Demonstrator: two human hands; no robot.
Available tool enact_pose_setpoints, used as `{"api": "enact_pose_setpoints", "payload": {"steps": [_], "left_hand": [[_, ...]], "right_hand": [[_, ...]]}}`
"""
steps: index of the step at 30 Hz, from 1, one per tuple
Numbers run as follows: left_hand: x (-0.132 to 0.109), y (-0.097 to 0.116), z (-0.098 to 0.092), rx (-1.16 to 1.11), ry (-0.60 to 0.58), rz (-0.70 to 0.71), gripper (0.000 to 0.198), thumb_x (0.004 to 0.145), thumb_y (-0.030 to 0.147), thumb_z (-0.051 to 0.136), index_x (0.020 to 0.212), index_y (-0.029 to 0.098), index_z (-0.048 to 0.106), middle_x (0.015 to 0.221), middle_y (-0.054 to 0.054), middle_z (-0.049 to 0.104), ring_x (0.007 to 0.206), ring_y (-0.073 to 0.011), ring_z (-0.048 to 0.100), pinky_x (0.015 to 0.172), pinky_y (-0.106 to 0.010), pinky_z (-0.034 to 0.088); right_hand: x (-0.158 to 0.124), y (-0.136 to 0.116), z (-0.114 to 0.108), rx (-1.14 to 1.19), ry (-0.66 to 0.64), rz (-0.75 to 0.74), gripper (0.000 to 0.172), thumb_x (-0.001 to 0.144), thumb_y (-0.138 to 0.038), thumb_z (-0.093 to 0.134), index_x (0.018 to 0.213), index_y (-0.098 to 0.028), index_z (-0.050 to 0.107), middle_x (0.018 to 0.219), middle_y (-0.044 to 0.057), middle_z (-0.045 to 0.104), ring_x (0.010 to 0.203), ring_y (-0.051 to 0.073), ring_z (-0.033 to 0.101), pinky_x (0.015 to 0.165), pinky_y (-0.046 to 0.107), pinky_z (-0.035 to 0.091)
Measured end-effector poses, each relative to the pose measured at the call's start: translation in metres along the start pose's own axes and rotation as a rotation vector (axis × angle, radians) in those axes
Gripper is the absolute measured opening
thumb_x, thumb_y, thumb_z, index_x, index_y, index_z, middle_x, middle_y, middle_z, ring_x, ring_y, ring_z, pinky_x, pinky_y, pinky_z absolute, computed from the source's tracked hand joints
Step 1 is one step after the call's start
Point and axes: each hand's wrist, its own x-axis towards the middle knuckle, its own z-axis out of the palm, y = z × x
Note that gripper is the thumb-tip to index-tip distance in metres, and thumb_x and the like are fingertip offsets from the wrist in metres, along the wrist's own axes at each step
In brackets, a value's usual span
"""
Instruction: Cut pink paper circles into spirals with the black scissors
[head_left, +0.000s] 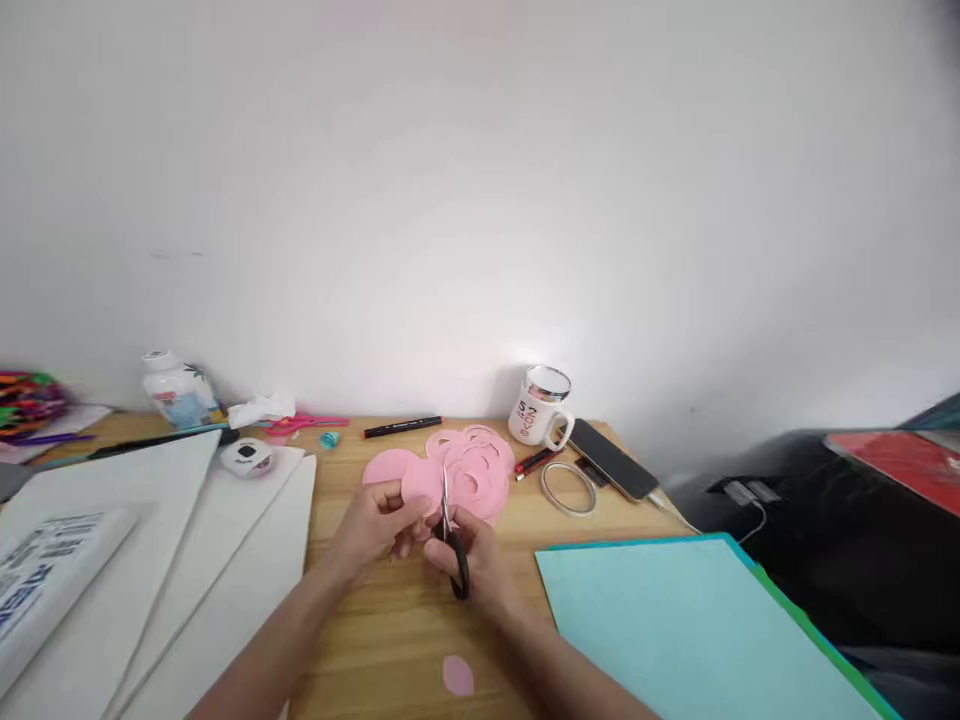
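My left hand (382, 520) pinches a round piece of pink paper (422, 482) between thumb and fingers. Black-handled scissors (457, 565) are in my right hand (476, 560), their blades pointing away from me at the right edge of that paper. Just behind the hands lies a heap of pink paper cutouts (480, 465) with curved openings in them. A pink paper circle (386, 466) rests to the left of the heap. Nearer to me, a small pink petal-shaped piece (458, 676) lies alone on the wooden table (375, 640).
White sheets (255, 580) and a white packet (60, 570) cover the left side; light blue sheets (645, 620) lie at right. Behind stand a mug (534, 408) and a white bottle (180, 390). A black marker (403, 427), metal ring (555, 496) and phone (611, 458) lie around.
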Motion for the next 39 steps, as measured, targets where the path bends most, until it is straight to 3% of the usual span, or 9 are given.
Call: {"api": "enact_pose_setpoints", "payload": {"steps": [10, 27, 33, 39], "left_hand": [[0.0026, -0.0012, -0.001, -0.073, -0.007, 0.04, 0.037, 0.066, 0.044, 0.068, 0.053, 0.016, 0.049, 0.039, 0.006, 0.051, 0.028, -0.0041, 0.039, 0.029, -0.015, 0.024], [0.0031, -0.0032, 0.0014, -0.137, -0.011, 0.036, 0.035, 0.067, 0.04, 0.07, 0.055, 0.014, 0.05, 0.045, 0.003, 0.057, 0.028, -0.004, 0.042, 0.028, -0.014, 0.026], [0.0026, -0.0022, 0.0009, -0.097, -0.016, 0.022, 0.033, 0.066, 0.041, 0.069, 0.057, 0.014, 0.053, 0.045, 0.004, 0.056, 0.028, -0.0037, 0.041, 0.028, -0.015, 0.026], [0.0009, 0.0001, 0.0013, -0.086, -0.012, 0.033, 0.034, 0.066, 0.042, 0.068, 0.056, 0.016, 0.049, 0.042, 0.005, 0.054, 0.029, -0.0037, 0.04, 0.029, -0.015, 0.025]], "right_hand": [[-0.0028, 0.003, -0.0034, -0.008, 0.012, 0.036, 0.042, 0.061, -0.05, 0.072, 0.077, -0.018, 0.052, 0.045, -0.008, 0.048, 0.039, 0.007, 0.038, 0.04, 0.019, 0.028], [-0.005, 0.0069, -0.0024, -0.002, -0.017, 0.022, 0.039, 0.063, -0.047, 0.072, 0.078, -0.018, 0.052, 0.047, -0.007, 0.047, 0.039, 0.008, 0.039, 0.039, 0.019, 0.028], [-0.0045, -0.0009, -0.0038, 0.016, -0.028, -0.044, 0.04, 0.061, -0.044, 0.076, 0.082, -0.018, 0.053, 0.059, -0.005, 0.047, 0.05, 0.008, 0.033, 0.044, 0.019, 0.026], [-0.0048, 0.0037, -0.006, 0.002, -0.02, -0.023, 0.039, 0.064, -0.045, 0.073, 0.083, -0.018, 0.053, 0.053, -0.008, 0.039, 0.046, 0.007, 0.029, 0.043, 0.019, 0.023]]}}
